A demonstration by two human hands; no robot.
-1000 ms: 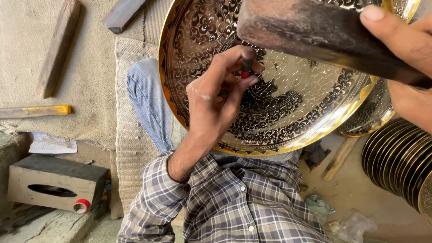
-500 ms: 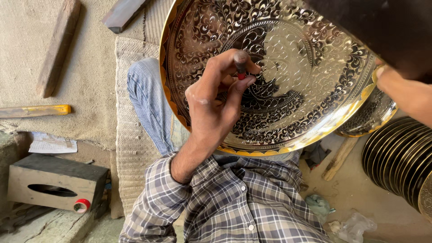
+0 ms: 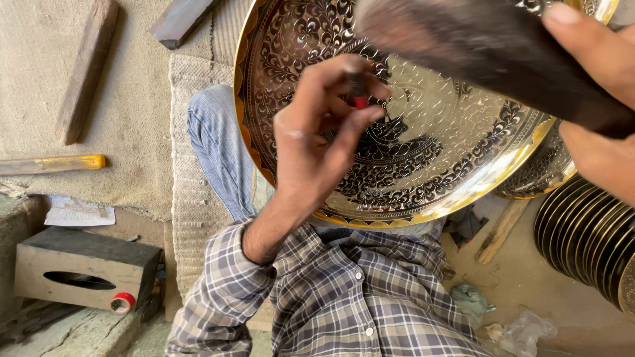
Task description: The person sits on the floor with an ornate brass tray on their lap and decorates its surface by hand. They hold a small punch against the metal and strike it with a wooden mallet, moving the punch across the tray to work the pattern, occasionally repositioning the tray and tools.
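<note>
Head view: one engraved tray [image 3: 436, 152], left hand [image 3: 317, 142] pinching one punch [image 3: 359, 92].

tray [image 3: 423, 165]: glossy engraved metal | mallet [image 3: 489, 59]: dark matt wood

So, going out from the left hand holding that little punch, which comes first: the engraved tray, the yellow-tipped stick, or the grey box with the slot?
From the left hand:
1. Engraved tray, directly under the fingers.
2. Yellow-tipped stick, lying off to the left.
3. Grey box, at lower left, slightly farther.
</note>
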